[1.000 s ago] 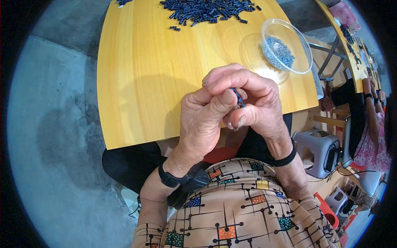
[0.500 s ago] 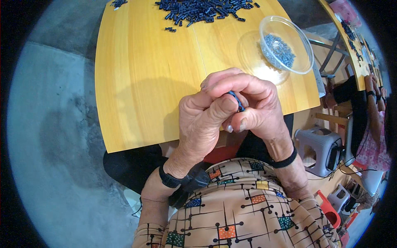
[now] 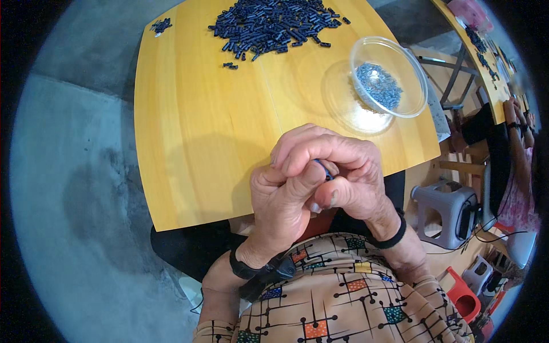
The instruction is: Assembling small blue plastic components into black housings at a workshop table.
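Note:
My left hand point(image 3: 280, 200) and my right hand point(image 3: 357, 168) meet over the table's near edge, fingers curled together. Pinched between both thumbs and fingertips is a small dark blue plastic piece point(image 3: 327, 174), mostly covered by the fingers. A heap of similar dark pieces point(image 3: 274, 26) lies at the table's far side, with a few loose ones point(image 3: 230, 66) just in front of it. Beyond my right hand stands a clear round plastic tub point(image 3: 420, 80) holding many tiny shiny bits point(image 3: 378, 87), too small to name.
The yellow wooden table point(image 3: 194, 143) has a small separate cluster of parts point(image 3: 161, 26) at its far left corner. To the right are a grey plastic stool point(image 3: 443, 208), a red stool point(image 3: 462, 297) and cables. Another person sits at a second table point(image 3: 486, 86) on the far right.
The view has tilted so that the table, heap and tub show more fully. Both hands sit lower in the picture, still pinching the small piece, which the fingers now cover more.

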Tool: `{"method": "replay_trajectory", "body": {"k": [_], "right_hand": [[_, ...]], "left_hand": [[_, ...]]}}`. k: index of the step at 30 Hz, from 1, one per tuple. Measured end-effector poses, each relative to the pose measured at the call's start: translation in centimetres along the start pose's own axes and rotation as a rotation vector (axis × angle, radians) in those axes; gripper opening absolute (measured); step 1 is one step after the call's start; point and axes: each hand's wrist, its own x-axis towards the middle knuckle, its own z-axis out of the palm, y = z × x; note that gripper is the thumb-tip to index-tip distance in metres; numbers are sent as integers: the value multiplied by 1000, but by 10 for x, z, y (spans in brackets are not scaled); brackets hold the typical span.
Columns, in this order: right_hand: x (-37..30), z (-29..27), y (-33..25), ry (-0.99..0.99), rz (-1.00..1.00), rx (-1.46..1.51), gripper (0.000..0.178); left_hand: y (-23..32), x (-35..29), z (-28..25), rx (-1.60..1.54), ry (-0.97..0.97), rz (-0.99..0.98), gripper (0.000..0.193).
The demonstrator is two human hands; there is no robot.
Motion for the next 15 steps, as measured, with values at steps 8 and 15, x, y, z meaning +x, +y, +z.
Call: {"method": "replay_trajectory", "body": {"k": [8,15], "right_hand": [[0,9,-4,-38,-9,153,41],[2,23,3,60,-40,251,27]], "left_hand": [[7,-10,6,42,-51,83,18],[11,-14,2,9,-30,-2,16]]}}
